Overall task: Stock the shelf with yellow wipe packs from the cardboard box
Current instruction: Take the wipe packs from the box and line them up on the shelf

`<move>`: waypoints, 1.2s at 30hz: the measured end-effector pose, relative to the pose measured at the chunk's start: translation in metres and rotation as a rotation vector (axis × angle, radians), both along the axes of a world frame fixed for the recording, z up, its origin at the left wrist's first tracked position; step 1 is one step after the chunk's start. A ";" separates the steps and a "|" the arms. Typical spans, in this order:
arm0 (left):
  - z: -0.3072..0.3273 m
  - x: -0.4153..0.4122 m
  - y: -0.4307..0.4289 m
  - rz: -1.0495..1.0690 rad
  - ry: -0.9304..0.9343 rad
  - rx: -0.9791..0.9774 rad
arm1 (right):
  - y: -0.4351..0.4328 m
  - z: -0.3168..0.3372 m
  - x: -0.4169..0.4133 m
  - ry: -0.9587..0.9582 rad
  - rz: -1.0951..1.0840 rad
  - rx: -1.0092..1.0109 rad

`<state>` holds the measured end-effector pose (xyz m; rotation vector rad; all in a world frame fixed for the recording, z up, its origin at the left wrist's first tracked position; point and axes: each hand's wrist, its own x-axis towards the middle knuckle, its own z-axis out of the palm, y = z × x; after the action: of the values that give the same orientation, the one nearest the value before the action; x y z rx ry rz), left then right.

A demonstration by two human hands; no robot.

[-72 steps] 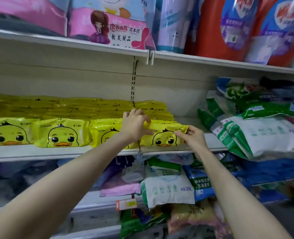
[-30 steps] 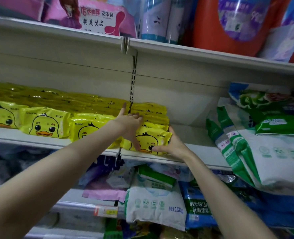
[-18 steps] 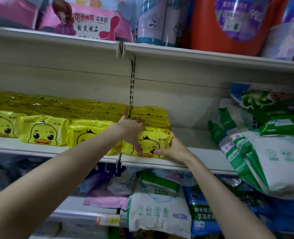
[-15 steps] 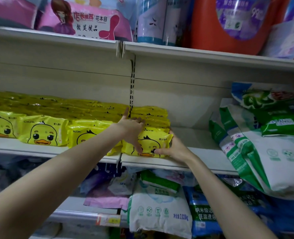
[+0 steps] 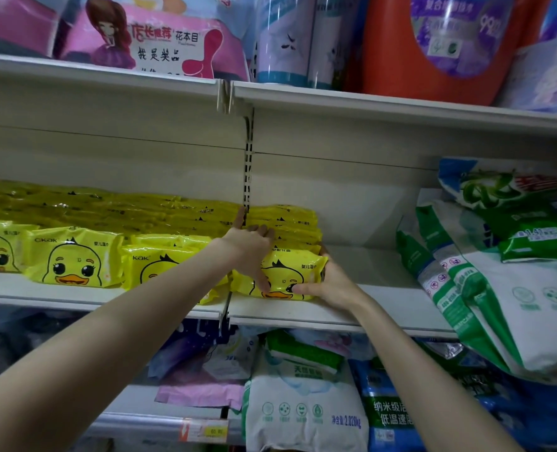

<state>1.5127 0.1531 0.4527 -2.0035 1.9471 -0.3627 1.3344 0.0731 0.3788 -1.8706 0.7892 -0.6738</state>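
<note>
I see both hands on 1 yellow wipe pack (image 5: pixel 287 272), the duck-faced one that lies at the front of the middle shelf (image 5: pixel 306 316), just right of the shelf joint. My left hand (image 5: pixel 249 247) lies flat over the pack's top left corner. Its fingers are straight and spread toward the stack of packs (image 5: pixel 283 220) behind, and its thumb points down across the duck's face. My right hand (image 5: pixel 331 282) grips the pack's right end, with the thumb pressed on the front near the beak and the fingers wrapped out of sight behind. The hands sit close together with only the pack between them.

To the left a row of duck packs (image 5: pixel 71 259) lines the shelf front, with more piled behind. Green and white bags (image 5: pixel 499 288) lean in from the right, apart from the pack. On the shelf above stand a pink pack (image 5: pixel 159 37) and an orange jug (image 5: pixel 401 44). Below are a white bag (image 5: pixel 303 402) and a blue bag (image 5: pixel 391 415).
</note>
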 end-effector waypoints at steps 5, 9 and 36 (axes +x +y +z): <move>0.000 0.002 -0.008 0.006 -0.010 0.008 | -0.008 -0.003 0.004 0.020 -0.004 -0.030; -0.001 0.004 -0.016 0.007 0.057 0.026 | -0.014 -0.003 0.007 0.017 0.006 -0.039; 0.001 0.006 -0.013 0.034 0.015 -0.005 | 0.012 0.017 -0.001 0.100 -0.120 -0.296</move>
<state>1.5187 0.1406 0.4537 -2.0458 1.9198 -0.3449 1.3334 0.0853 0.3961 -2.1501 0.9109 -0.8123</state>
